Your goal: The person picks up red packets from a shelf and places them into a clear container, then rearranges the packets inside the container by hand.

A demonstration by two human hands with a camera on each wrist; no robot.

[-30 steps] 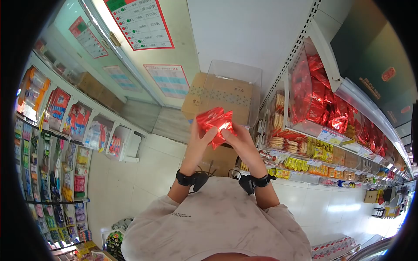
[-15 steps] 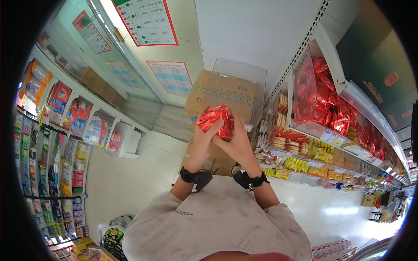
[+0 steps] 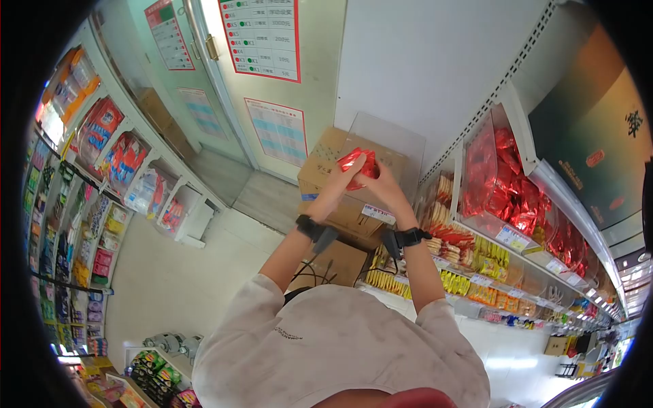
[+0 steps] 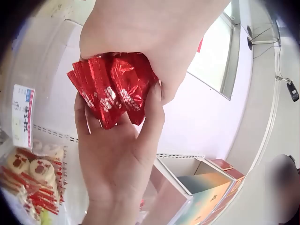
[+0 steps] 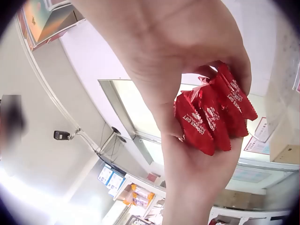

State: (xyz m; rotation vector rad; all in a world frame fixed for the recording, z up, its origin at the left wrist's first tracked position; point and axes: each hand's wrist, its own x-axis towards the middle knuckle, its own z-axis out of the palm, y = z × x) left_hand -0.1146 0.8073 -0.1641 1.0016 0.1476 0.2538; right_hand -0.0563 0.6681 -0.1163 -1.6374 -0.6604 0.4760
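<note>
Left hand (image 3: 338, 183) and right hand (image 3: 385, 187) have reached farther out, fingers clamped on red packets (image 4: 105, 89). Bunching them seems the job; next needs soft squeezing.

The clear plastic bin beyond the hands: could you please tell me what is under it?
Under the clear plastic bin is brown cardboard. The left hand, right hand and shiny red foil packets hide part of it; its contents cannot be seen.

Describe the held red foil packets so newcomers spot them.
Find the plain white wall, then the brown cardboard box below it. Before it, left hand and right hand grip shiny red foil packets; the similar red packets at right lie heaped, untouched.
</note>
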